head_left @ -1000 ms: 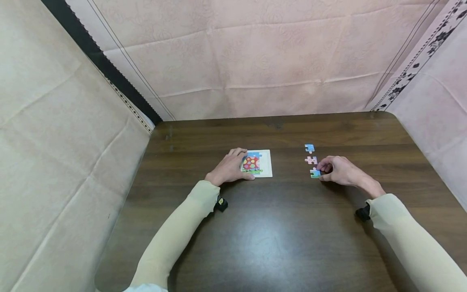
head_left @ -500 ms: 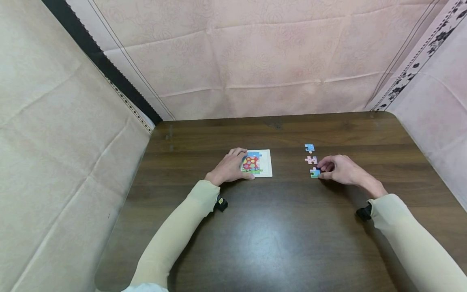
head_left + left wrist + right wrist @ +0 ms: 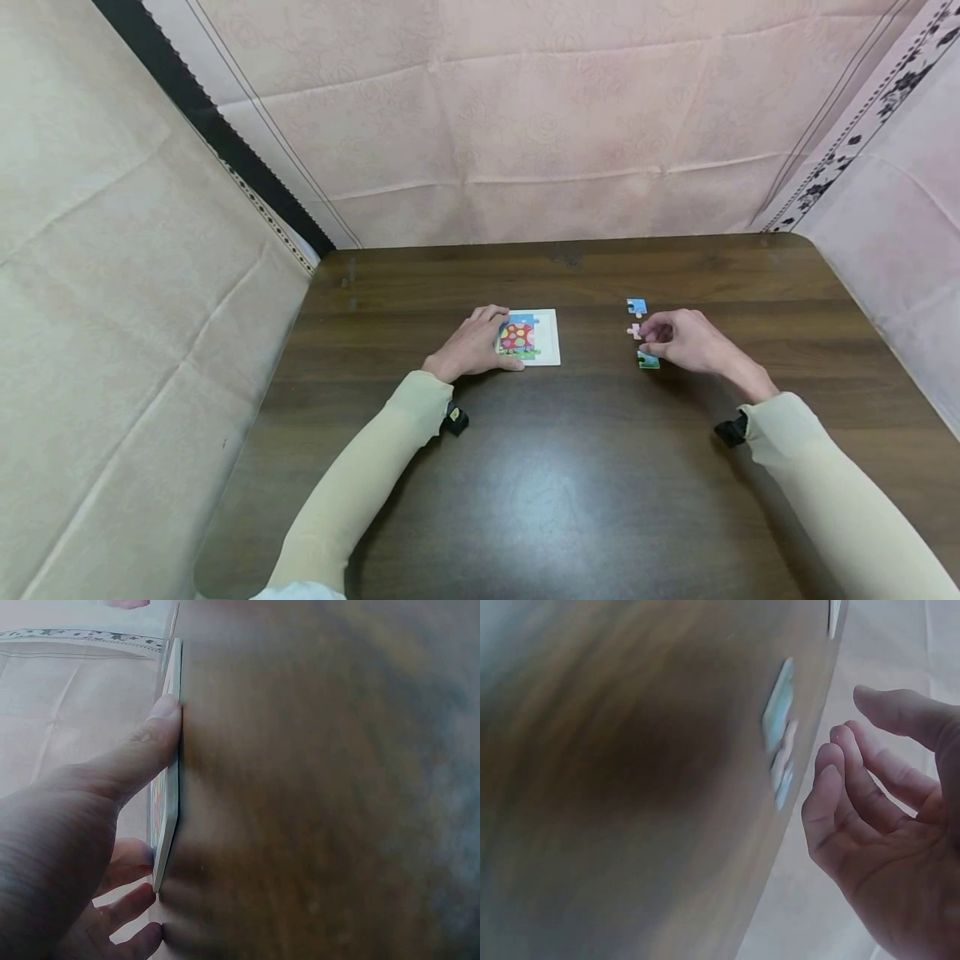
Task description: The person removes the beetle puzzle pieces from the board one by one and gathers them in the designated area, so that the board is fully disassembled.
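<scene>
My left hand [image 3: 474,343] grips the left side of a small white-framed puzzle board [image 3: 548,337], thumb at the near edge and fingers at the far one. Red with yellow dots, blue and green show on it. In the left wrist view the thumb of the left hand [image 3: 97,795] lies on the rim of the board [image 3: 171,802]. The right hand [image 3: 693,342] hovers over a column of loose pieces: blue [image 3: 636,306], pink [image 3: 633,331] and blue-green [image 3: 649,362]. In the right wrist view the right hand [image 3: 892,802] holds nothing, thumb apart from its loosely bent fingers; the blue-green piece [image 3: 780,705] lies flat.
A dark wooden table [image 3: 510,467] carries the board and pieces. Pale cloth hangs behind it [image 3: 555,125] and at the left [image 3: 135,333] and right [image 3: 915,233]. Between the board and the loose pieces is a gap of bare wood.
My right hand has moved left and slightly away from me, from beside the blue-green piece to over the pieces, partly covering the pink one. The left hand and board have stayed put.
</scene>
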Motion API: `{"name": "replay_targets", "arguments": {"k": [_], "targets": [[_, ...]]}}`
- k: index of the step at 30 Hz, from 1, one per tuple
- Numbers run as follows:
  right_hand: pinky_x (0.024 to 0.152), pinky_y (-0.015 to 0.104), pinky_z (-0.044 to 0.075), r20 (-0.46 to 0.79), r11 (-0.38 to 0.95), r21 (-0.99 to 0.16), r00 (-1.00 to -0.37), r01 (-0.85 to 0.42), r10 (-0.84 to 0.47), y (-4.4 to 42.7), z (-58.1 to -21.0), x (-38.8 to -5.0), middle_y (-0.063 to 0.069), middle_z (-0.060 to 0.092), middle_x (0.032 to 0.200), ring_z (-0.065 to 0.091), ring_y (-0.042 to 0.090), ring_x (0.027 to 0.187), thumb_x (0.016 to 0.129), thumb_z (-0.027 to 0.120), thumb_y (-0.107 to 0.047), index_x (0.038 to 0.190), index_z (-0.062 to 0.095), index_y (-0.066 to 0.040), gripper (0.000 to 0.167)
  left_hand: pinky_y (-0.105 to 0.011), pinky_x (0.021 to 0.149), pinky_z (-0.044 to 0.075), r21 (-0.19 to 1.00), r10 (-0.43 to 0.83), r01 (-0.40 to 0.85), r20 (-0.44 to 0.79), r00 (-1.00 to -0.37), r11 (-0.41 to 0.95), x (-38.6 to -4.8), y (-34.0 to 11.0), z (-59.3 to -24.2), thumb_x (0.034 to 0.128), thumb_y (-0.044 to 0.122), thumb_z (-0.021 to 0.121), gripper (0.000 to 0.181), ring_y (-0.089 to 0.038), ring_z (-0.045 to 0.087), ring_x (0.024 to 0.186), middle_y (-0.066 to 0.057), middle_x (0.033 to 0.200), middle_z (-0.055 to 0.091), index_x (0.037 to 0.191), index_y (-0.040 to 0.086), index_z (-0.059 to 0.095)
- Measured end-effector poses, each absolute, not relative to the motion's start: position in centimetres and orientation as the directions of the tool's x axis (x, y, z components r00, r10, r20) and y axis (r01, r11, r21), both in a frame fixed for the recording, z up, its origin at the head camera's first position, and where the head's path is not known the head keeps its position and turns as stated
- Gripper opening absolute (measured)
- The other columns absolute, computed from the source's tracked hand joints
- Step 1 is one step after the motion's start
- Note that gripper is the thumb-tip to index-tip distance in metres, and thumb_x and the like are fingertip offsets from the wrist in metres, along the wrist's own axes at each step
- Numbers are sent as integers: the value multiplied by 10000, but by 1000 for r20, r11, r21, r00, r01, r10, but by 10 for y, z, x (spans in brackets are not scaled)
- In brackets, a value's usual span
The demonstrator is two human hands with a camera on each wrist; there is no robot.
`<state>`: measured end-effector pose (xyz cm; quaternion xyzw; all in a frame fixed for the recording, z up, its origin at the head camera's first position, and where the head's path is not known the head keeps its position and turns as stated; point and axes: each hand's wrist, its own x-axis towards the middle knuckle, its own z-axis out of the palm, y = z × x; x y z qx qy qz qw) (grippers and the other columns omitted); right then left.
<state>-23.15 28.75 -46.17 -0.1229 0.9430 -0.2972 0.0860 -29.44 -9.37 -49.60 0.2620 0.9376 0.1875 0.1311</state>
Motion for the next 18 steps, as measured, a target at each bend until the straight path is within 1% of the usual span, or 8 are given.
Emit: {"name": "replay_targets", "arguments": {"k": [4,10,18], "targets": [[698,240,498,-63,773,-597,-949,-212,-309,273,-458,-236,63,760,953,641,144,833,998,784,-105,1093,782,-39,115,-503,1335,336,415,541,444,-150,-828,794,-294,-94,-497,888,588,868,1023,-305,385,1564,-94,1720,414,1654,61,443],[734,252,501,-32,775,-579,-943,-253,-332,252,-456,-245,48,758,936,647,147,832,1003,777,-121,1093,795,-62,109,-503,1329,344,411,543,449,-144,-828,794,-294,-94,-497,887,603,861,1032,-312,393,1553,-102,1715,419,1656,59,438],[768,308,529,-3,767,-583,-943,-268,-332,226,-459,-255,108,765,943,664,187,826,996,776,-95,1113,780,6,154,-506,1334,340,416,545,449,-145,-826,791,-294,-94,-496,884,605,864,1035,-311,392,1550,-99,1715,419,1655,61,439]]}}
